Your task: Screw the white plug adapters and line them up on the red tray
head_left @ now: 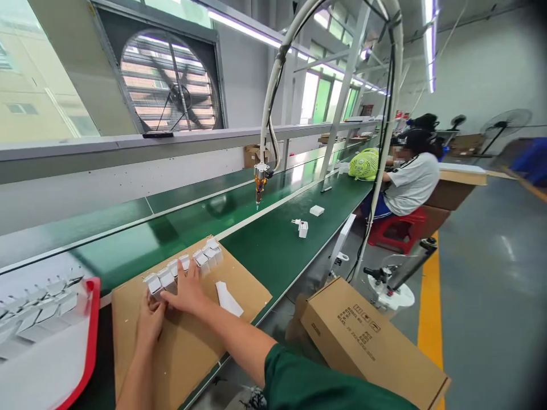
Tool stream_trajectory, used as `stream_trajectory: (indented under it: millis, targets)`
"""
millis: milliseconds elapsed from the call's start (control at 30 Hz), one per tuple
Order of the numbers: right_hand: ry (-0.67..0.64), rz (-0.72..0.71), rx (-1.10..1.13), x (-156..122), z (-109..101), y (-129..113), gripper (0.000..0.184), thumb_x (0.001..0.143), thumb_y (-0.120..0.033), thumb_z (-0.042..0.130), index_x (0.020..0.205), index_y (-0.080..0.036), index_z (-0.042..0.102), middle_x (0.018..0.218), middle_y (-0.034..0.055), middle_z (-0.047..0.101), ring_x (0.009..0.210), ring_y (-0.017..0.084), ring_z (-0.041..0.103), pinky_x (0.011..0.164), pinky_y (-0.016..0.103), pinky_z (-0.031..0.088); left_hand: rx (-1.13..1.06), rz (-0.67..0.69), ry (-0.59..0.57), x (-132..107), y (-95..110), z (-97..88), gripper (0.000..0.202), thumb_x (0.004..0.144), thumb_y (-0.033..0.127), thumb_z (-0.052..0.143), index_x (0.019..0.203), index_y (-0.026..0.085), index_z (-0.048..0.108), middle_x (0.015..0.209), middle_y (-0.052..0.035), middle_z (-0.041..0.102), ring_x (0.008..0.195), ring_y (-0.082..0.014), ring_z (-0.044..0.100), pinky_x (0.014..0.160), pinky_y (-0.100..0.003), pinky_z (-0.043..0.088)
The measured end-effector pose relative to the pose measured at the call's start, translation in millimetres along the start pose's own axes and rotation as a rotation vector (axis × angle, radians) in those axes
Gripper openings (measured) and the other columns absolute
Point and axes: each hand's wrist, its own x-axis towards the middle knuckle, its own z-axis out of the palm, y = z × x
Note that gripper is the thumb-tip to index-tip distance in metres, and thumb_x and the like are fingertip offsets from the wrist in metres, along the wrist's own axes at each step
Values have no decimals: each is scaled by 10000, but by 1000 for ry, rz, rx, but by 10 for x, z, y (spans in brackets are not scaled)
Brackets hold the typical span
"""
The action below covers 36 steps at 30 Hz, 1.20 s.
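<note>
A row of small white boxes (207,257) with tilted lids stands on a brown cardboard sheet (239,276). My left hand (149,322) is at the row's near-left end, its fingers curled against the end box. My right hand (190,289) reaches over the middle of the row, gripping boxes between its thumb and fingers; its palm hides part of them. Beside my right wrist lies a white piece of paper or card (229,299). A red-rimmed tray (92,330) at the left holds several more white boxes or adapters (47,313).
A white plug adapter (302,229) and a flat white piece (317,210) lie on the green bench. A nozzle (259,182) hangs from a curved pipe above it. Further along are a green fan (363,164) and a seated person (412,182). A carton (371,344) stands at my right.
</note>
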Motion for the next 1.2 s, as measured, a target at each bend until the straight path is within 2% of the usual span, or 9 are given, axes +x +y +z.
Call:
stream_trajectory:
  millis: [167, 267, 333, 467, 567, 667, 767, 967, 1200]
  targets:
    - [-79, -252, 63, -578, -21, -66, 664, 939, -494, 535, 1520, -212, 382, 1663, 121, 269, 1537, 263, 275, 1249, 474, 289, -112, -201, -77, -731, 333, -245, 802, 754, 310, 760, 1478, 229, 423, 1196, -118, 694, 1060, -296, 707, 927, -459, 583]
    - [-373, -434, 167, -1158, 160, -80, 479, 1020, -461, 313, 1362, -248, 572, 1423, 64, 601, 1382, 186, 506, 1208, 396, 378, -347, -151, -28, -1600, 491, -645, 603, 700, 298, 823, 1264, 186, 642, 1289, -137, 677, 1225, -292, 631, 1065, -391, 499]
    - [-612, -517, 232, -1464, 359, -29, 493, 1019, -480, 300, 1325, -244, 606, 1373, 81, 637, 1339, 215, 551, 1189, 433, 406, -427, -191, 21, -2152, 421, -938, 518, 708, 285, 834, 1197, 185, 696, 1220, -135, 718, 1158, -279, 664, 1037, -376, 505]
    - [-1042, -603, 242, -1920, 1083, 132, 466, 1012, -491, 351, 1283, -238, 634, 1284, 130, 674, 1217, 256, 632, 1077, 472, 507, -259, -408, 386, -3335, -182, -1536, 297, 785, 318, 744, 1052, 190, 755, 1022, -109, 779, 941, -255, 718, 873, -369, 567]
    - [-1263, -633, 134, -2245, 1831, 255, 416, 1017, -475, 412, 1227, -198, 640, 1189, 126, 695, 1106, 232, 667, 1009, 472, 542, -66, -619, 802, -4231, -679, -1787, 203, 776, 285, 706, 961, 222, 761, 1015, -90, 778, 968, -268, 706, 916, -398, 553]
    - [-1404, -652, -31, -2461, 2662, 345, 369, 979, -450, 551, 1202, -166, 627, 1180, 96, 676, 1068, 210, 659, 995, 480, 544, 1, -742, 1004, -4810, -1022, -1943, 214, 783, 256, 676, 980, 221, 752, 1098, -115, 754, 1088, -312, 657, 1037, -480, 479]
    - [-1496, -663, -205, -2587, 3545, 359, 369, 958, -412, 602, 1232, -165, 611, 1223, 97, 649, 1097, 222, 644, 977, 474, 554, 70, -824, 1095, -5029, -1290, -2165, 230, 783, 227, 662, 995, 216, 748, 1153, -127, 732, 1252, -345, 551, 1159, -528, 342]
    - [-1597, -706, -481, -2891, 5379, 253, 423, 939, -394, 633, 1296, -173, 580, 1352, 116, 584, 1219, 266, 590, 1027, 522, 524, 18, -929, 1246, -4983, -1768, -2525, 228, 763, 208, 711, 984, 239, 758, 1129, -143, 726, 1406, -382, 406, 1258, -546, 66]
    - [-1601, -714, -613, -3259, 7124, 306, 441, 985, -413, 547, 1336, -147, 553, 1410, 128, 525, 1234, 239, 579, 1070, 488, 495, -341, -997, 1362, -4944, -1837, -2638, 266, 792, 273, 769, 1051, 334, 781, 1148, -92, 742, 1471, -356, 342, 1284, -480, -58]
